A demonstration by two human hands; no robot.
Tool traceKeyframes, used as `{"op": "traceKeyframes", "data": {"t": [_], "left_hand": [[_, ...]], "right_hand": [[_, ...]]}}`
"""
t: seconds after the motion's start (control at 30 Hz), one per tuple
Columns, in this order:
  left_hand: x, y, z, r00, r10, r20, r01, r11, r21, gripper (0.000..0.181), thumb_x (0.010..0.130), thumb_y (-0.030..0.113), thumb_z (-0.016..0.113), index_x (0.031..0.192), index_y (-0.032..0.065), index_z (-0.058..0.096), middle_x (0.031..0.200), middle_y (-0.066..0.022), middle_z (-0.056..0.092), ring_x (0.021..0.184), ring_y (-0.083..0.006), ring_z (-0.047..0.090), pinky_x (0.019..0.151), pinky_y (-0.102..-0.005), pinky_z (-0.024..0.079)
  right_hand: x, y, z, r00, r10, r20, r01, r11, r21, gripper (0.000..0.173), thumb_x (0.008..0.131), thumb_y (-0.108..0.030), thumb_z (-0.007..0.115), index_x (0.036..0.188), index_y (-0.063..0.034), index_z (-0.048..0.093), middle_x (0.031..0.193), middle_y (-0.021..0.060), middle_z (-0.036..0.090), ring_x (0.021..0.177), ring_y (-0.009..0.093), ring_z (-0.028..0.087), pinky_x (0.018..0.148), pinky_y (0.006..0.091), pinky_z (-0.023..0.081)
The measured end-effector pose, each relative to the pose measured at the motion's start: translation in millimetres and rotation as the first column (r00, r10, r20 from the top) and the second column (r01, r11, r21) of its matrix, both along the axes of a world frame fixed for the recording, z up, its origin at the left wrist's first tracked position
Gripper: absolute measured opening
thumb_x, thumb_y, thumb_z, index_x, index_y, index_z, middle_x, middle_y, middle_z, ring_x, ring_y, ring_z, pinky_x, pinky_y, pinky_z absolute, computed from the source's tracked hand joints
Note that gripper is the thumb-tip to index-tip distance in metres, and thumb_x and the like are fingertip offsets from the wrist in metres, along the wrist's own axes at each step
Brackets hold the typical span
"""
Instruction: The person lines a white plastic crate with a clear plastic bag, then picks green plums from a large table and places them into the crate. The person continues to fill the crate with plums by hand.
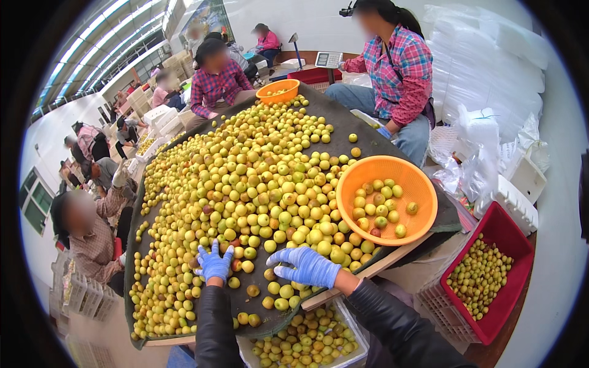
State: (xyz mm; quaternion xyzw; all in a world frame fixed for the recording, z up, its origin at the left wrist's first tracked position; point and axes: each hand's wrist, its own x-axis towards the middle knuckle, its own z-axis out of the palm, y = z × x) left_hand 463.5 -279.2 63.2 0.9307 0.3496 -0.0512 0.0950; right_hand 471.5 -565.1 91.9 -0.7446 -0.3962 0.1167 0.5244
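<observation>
A heap of small round yellow-green fruits point(239, 184), some browned or reddish, covers much of a sorting table lined with dark cloth point(338, 110). My left hand point(215, 263), in a blue-and-white knit glove, rests palm down at the near side of the heap. Its fingers are spread over fruits, with none in its grasp. To its right, my right hand point(310, 267), gloved alike, hovers low with thumb and fingers apart, beside a brownish fruit point(269, 274). Below the table's front edge, a white box point(361, 333) holds more fruits, partly hidden by the table.
An orange mesh basket point(427, 198) with several fruits sits at the table's right; another orange basket point(287, 95) stands at the far end. A wooden strip point(368, 271) edges the table. Right of me is a red-lined crate point(504, 234) of fruits. Co-workers sit around the table.
</observation>
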Motion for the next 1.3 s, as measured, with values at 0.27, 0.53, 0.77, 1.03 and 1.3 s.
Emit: {"op": "traceKeyframes", "data": {"t": [0.27, 0.53, 0.77, 1.03, 1.3], "left_hand": [[-36, -58, -8, 0.877, -0.479, -0.043, 0.478, 0.860, 0.176, 0.059, 0.091, 0.057, 0.048, 0.145, 0.0393, 0.034, 0.158, -0.0127, 0.016, 0.144, -0.0413, 0.015, 0.107, -0.0699, 0.011], [-96, -8, -14, 0.855, -0.517, 0.045, 0.509, 0.853, 0.116, 0.066, 0.089, 0.060, 0.050, 0.147, 0.0364, 0.032, 0.157, -0.0092, 0.019, 0.143, -0.0414, 0.014, 0.107, -0.0695, 0.012], [-85, 28, -27, 0.964, -0.235, 0.123, 0.229, 0.972, 0.056, 0.073, 0.088, 0.058, 0.055, 0.150, 0.0338, 0.025, 0.158, -0.0067, 0.017, 0.143, -0.0407, 0.014, 0.104, -0.0693, 0.022], [-85, -34, -15, 0.851, -0.525, 0.013, 0.522, 0.849, 0.083, 0.068, 0.088, 0.061, 0.051, 0.147, 0.0344, 0.032, 0.159, -0.0108, 0.012, 0.144, -0.0433, 0.007, 0.106, -0.0671, 0.022], [-135, -17, -14, 0.747, -0.659, 0.091, 0.665, 0.743, -0.075, 0.065, 0.086, 0.065, 0.051, 0.136, 0.0234, 0.053, 0.155, -0.0095, 0.025, 0.144, -0.0402, 0.012, 0.108, -0.0624, 0.024]], "right_hand": [[-2, 10, 7, 0.998, 0.062, 0.014, -0.061, 0.997, -0.056, 0.030, 0.089, -0.027, 0.061, 0.112, -0.0070, 0.065, 0.099, 0.0145, 0.068, 0.089, 0.029, 0.066, 0.082, 0.0375, 0.052], [-4, 8, -2, 0.999, 0.039, 0.016, -0.038, 0.997, -0.064, 0.031, 0.089, -0.026, 0.060, 0.115, -0.0079, 0.064, 0.099, 0.0166, 0.068, 0.091, 0.031, 0.065, 0.085, 0.0386, 0.050], [-7, 13, 5, 0.997, 0.061, 0.036, -0.057, 0.992, -0.108, 0.032, 0.090, -0.027, 0.059, 0.114, -0.0066, 0.064, 0.103, 0.0168, 0.067, 0.095, 0.031, 0.064, 0.087, 0.0389, 0.050], [-8, 23, 0, 0.996, 0.091, 0.004, -0.090, 0.984, -0.152, 0.033, 0.090, -0.029, 0.059, 0.114, -0.0072, 0.064, 0.103, 0.0167, 0.067, 0.093, 0.031, 0.065, 0.084, 0.0390, 0.051], [-12, 30, 5, 0.995, 0.093, 0.022, -0.089, 0.984, -0.157, 0.032, 0.092, -0.029, 0.058, 0.115, -0.0076, 0.063, 0.105, 0.0157, 0.066, 0.091, 0.031, 0.065, 0.084, 0.0380, 0.051]]}}
